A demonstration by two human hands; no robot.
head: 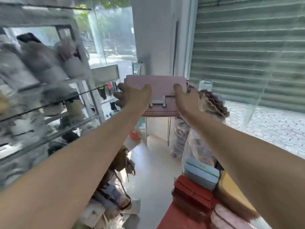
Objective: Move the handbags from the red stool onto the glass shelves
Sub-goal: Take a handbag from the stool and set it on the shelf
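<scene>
I hold a pink handbag (pixel 160 87) with a silver H-shaped clasp out in front of me at arm's length, level and upright. My left hand (pixel 134 96) grips its left end and my right hand (pixel 185 98) grips its right end. The glass shelves (pixel 54 103) rise to my left, blurred, with bags standing on them. At the bottom right, the red stool (pixel 175 217) carries a stack: a light blue handbag (pixel 200 173), a red handbag (pixel 192 195), a tan handbag (pixel 232 194) and a pale pink handbag (pixel 229 219).
A pile of bags and straps (pixel 115 184) lies on the floor below the shelves. Plastic-wrapped items (pixel 198 141) stand behind the stool. A green roller shutter (pixel 247 52) and a paved street show through the glass at right. A white wall panel (pixel 153 38) is straight ahead.
</scene>
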